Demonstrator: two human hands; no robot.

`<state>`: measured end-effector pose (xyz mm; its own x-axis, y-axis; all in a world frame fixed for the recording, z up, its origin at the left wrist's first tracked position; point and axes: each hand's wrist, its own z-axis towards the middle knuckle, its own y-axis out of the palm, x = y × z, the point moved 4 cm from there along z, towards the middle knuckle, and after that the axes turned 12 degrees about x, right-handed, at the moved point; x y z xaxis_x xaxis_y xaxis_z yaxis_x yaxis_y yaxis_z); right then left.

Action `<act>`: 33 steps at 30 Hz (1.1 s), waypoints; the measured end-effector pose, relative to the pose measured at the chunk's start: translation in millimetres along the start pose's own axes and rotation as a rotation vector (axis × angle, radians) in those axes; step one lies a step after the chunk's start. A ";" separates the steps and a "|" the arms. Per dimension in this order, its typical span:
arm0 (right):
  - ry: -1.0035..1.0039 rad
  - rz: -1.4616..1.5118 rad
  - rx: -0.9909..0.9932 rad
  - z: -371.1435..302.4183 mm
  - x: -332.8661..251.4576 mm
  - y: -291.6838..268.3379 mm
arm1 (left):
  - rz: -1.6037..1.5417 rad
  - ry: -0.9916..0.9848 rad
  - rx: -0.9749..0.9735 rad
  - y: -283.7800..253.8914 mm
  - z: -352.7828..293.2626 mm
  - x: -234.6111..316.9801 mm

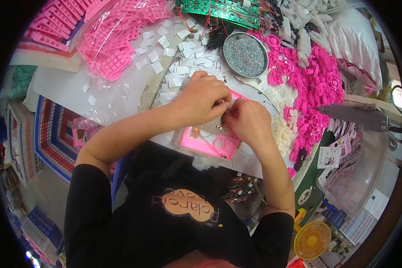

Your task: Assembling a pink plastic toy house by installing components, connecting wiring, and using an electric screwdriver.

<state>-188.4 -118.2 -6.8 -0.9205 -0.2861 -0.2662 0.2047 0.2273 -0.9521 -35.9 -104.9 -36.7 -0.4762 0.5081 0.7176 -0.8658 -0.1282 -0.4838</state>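
Note:
My left hand and my right hand meet over a flat pink plastic housing lying on the white table. Both hands have their fingers pinched together on a small part where they touch; the part itself is too small and too hidden to name. A grey square piece sits on the pink housing just under my fingers. Both forearms come up from the lower edge, in short black sleeves.
A round metal dish of tiny grey parts stands behind my hands. Pink plastic wheels lie heaped at right, white square pads at centre, pink frames in a bag at left. An electric screwdriver hangs right.

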 end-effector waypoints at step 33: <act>-0.212 0.161 0.329 -51.2 -3.3 -1.1 | 0.409 0.102 -0.836 46.8 40.2 28.6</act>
<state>-202.6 -69.8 2.9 -0.7865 -0.4639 -0.4076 0.4670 -0.0148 -0.8842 -96.2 -130.6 -18.7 -0.6693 0.6362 0.3838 -0.2234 0.3203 -0.9206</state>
